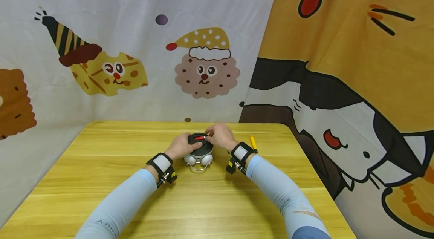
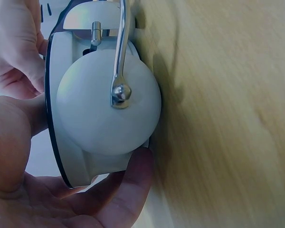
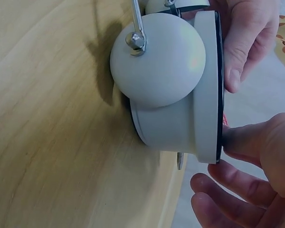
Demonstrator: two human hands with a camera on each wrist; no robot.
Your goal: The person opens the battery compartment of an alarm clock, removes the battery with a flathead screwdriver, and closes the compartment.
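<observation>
A white twin-bell alarm clock lies face down on the wooden table, its dark back up and its bells and wire handle towards me. My left hand grips its left side, thumb across the back and fingertips under a bell. A slim red battery lies in the slot in the clock's back. At the battery's right end is the thumb of my right hand, and the index fingertip meets the clock's rim. The other right fingers hang loosely curled beside the clock.
To the right of my right hand, a yellow-handled tool lies on the table, partly hidden by the wrist camera strap. Behind the table's far edge hangs a printed cloth.
</observation>
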